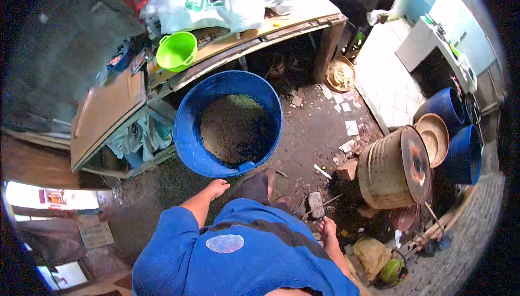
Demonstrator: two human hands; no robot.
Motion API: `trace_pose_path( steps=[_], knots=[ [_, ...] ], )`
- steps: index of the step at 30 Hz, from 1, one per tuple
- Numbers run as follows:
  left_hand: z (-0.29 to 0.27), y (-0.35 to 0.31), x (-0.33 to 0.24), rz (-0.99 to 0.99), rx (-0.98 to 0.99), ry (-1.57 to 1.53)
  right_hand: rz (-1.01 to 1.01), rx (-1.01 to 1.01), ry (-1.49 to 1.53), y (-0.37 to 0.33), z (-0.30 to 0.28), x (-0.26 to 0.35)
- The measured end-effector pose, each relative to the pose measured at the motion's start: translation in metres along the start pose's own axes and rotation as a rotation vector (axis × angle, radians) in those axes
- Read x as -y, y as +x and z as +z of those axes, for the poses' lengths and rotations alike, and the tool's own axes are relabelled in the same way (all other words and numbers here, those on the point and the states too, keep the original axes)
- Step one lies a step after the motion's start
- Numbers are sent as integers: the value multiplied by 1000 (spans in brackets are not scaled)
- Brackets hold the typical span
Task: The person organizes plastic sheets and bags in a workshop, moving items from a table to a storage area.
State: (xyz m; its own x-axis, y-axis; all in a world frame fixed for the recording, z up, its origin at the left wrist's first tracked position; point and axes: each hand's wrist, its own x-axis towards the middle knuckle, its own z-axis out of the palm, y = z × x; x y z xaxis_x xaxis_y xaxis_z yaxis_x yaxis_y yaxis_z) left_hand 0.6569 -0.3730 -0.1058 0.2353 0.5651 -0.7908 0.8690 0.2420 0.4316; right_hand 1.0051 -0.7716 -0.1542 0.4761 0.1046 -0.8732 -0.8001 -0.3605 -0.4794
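Note:
A large round blue plastic tub (187,152) stands on the floor in front of me, with loose, grainy tan-and-brown material (233,125) spread over its bottom. My left hand (218,188) hangs just short of the tub's near rim, apart from it. Its fingers are curled in, and nothing shows in them. Lower and to the right, my right hand (326,228) hangs by my side with loosely bent fingers and holds nothing visible. The nearest thing to it is a grey block (316,205) on the floor.
A wooden bench (249,46) behind the tub carries white plastic bags (211,3) and a lime-green basin (177,52). At the right are a rusty metal drum (387,171), blue barrels (463,155) and a round woven basket (433,139). Tile pieces (351,128) and rubble litter the dark floor.

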Motion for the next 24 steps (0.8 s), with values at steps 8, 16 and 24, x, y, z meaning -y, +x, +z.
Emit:
trace_pose_path(
  steps=[8, 16, 24],
  knots=[
    [30, 43, -9, 8, 105, 91, -251, 141, -649, 45, 30, 65],
    [43, 74, -21, -76, 143, -313, -369, 186, -1028, 49, 69, 202],
    [30, 68, 2, -224, 100, -769, -438, 417, -965, 91, 203, 300]
  ],
)
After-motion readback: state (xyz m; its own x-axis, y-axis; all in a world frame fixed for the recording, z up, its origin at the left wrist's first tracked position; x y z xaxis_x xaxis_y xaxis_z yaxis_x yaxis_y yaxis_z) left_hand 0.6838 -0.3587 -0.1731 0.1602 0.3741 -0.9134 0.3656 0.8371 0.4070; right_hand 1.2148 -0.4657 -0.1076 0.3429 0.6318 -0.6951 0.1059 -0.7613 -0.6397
